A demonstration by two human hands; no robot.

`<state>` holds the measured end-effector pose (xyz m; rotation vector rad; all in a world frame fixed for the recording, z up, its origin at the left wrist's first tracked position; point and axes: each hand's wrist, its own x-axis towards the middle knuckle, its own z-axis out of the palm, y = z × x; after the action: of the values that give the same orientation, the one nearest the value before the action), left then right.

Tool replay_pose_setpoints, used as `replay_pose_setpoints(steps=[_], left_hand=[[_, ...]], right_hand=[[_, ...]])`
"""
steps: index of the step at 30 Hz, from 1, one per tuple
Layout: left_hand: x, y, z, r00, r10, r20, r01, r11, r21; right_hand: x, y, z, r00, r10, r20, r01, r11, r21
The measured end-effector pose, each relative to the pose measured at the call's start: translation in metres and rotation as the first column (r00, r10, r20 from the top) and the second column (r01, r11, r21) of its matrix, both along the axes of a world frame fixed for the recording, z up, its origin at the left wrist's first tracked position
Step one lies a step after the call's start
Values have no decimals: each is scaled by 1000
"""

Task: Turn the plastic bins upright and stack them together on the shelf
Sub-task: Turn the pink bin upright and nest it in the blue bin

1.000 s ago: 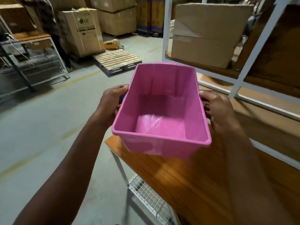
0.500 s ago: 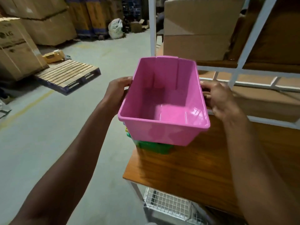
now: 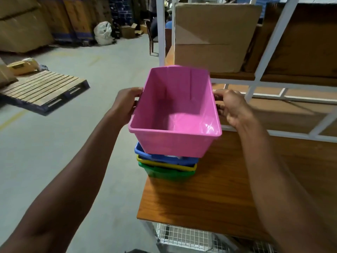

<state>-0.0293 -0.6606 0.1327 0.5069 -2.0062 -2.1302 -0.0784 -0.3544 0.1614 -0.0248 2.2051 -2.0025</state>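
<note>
An upright pink bin (image 3: 175,115) is held between both hands above a nested stack. My left hand (image 3: 125,105) grips its left rim and my right hand (image 3: 231,106) grips its right rim. Below it sit a blue bin (image 3: 164,157), a yellow bin (image 3: 167,166) and a green bin (image 3: 167,174), nested upright on the wooden shelf (image 3: 209,198) near its left edge. The pink bin's base sits just inside the blue bin's rim, tilted slightly toward me.
White shelf uprights (image 3: 161,31) and a large cardboard box (image 3: 213,37) stand behind the bins on an upper board. A wire mesh shelf (image 3: 182,236) lies below. A wooden pallet (image 3: 42,88) and stacked cartons (image 3: 23,28) sit on the concrete floor to the left.
Both hands have lowered the pink bin toward the nested stack. The blue and yellow bins have come into view below it as the camera turned right.
</note>
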Motion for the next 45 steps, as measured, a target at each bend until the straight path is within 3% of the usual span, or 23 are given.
replay_pose_setpoints(steps=[17, 45], left_hand=[[-36, -32, -38, 985, -161, 59, 159, 987, 33], [-30, -26, -94, 977, -115, 179, 120, 992, -22]], right_hand=[[-8, -38, -43, 980, -199, 17, 198, 979, 56], [-6, -30, -104, 962, -180, 206, 173, 984, 52]])
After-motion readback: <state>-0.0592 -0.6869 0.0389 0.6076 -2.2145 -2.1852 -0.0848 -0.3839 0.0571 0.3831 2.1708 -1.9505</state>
